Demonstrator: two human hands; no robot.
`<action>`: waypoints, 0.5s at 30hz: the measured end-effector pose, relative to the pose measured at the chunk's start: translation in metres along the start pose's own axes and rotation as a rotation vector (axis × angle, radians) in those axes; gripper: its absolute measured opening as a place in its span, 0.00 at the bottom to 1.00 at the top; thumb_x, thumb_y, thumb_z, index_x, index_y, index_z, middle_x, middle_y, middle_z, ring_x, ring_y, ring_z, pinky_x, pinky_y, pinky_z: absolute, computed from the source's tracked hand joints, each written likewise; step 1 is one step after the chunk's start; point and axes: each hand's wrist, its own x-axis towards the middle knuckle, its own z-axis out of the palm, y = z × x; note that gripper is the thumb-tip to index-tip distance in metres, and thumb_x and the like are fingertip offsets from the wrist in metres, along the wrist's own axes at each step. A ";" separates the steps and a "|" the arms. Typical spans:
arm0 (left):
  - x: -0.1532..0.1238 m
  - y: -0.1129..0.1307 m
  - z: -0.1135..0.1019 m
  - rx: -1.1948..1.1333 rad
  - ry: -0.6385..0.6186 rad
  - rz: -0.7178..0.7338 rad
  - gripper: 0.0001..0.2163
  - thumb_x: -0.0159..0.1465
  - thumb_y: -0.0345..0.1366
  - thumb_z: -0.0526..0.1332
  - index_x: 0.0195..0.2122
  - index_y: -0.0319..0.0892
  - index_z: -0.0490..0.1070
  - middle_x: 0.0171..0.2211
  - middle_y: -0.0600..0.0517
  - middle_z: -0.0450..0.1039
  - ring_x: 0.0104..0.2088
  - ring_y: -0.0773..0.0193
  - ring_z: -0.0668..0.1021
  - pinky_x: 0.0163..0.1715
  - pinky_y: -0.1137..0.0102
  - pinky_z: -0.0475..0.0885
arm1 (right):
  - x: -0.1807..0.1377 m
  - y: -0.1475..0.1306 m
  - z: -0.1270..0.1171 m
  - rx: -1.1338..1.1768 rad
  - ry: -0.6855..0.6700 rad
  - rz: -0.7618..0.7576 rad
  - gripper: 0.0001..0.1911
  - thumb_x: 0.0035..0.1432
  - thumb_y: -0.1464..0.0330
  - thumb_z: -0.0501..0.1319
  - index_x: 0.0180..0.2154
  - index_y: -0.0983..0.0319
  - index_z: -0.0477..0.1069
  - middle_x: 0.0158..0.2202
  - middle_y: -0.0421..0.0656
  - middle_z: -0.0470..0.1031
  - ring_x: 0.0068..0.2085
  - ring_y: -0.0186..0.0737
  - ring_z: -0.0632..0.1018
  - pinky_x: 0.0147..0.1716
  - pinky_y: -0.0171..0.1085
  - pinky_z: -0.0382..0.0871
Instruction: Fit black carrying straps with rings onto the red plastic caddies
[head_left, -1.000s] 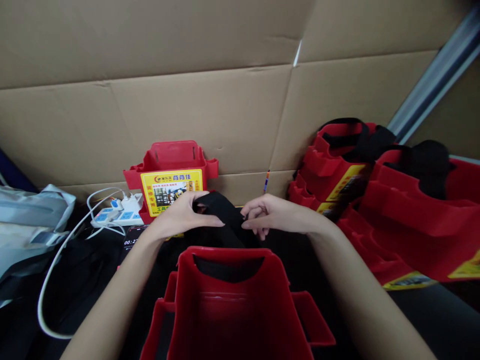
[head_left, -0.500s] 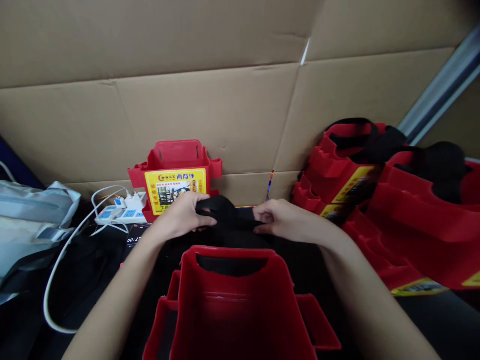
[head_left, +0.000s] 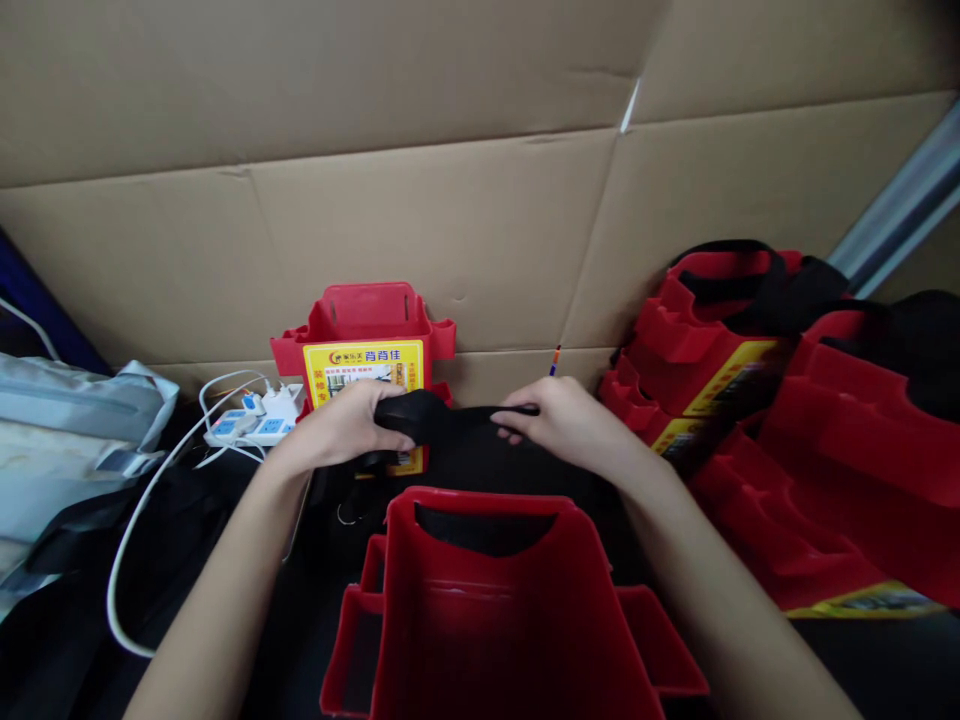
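Note:
My left hand (head_left: pixel 346 425) and my right hand (head_left: pixel 559 420) both grip a black fabric strap (head_left: pixel 442 418), stretched roughly level between them. The strap is held just above and behind a red fabric tool bag (head_left: pixel 495 610) that stands open in front of me, its side pockets showing left and right. My left fingers are wrapped round the strap's bunched end; my right fingers pinch its flatter end.
A red tool bag with a yellow label (head_left: pixel 365 345) stands against the cardboard wall (head_left: pixel 450 200). More red bags with black straps (head_left: pixel 787 380) are piled at right. A white power strip with a cable (head_left: pixel 251 425) and a grey plastic bag (head_left: pixel 67 440) lie at left.
Both hands closed on the black strap and drew it out sideways; it now lies flatter between them. The view has shifted a little, moving everything slightly rightward.

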 end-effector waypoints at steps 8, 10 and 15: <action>0.003 0.004 0.009 0.107 0.073 0.063 0.07 0.50 0.31 0.62 0.32 0.41 0.72 0.28 0.54 0.73 0.29 0.64 0.74 0.29 0.72 0.67 | -0.007 0.010 -0.010 -0.137 0.119 -0.160 0.26 0.42 0.65 0.65 0.47 0.57 0.69 0.47 0.45 0.72 0.46 0.46 0.73 0.41 0.40 0.66; 0.009 0.010 0.025 0.139 0.110 0.111 0.04 0.51 0.31 0.61 0.29 0.40 0.71 0.24 0.56 0.70 0.25 0.66 0.72 0.25 0.74 0.64 | -0.001 -0.002 -0.001 0.026 0.045 -0.402 0.24 0.47 0.63 0.62 0.49 0.58 0.67 0.47 0.42 0.72 0.46 0.43 0.72 0.43 0.38 0.65; 0.010 -0.002 0.018 0.024 0.056 0.051 0.08 0.49 0.30 0.62 0.32 0.41 0.72 0.27 0.54 0.72 0.28 0.64 0.73 0.27 0.72 0.67 | 0.003 0.010 -0.010 0.016 0.062 -0.280 0.12 0.54 0.65 0.55 0.28 0.63 0.74 0.26 0.40 0.75 0.31 0.38 0.75 0.32 0.34 0.64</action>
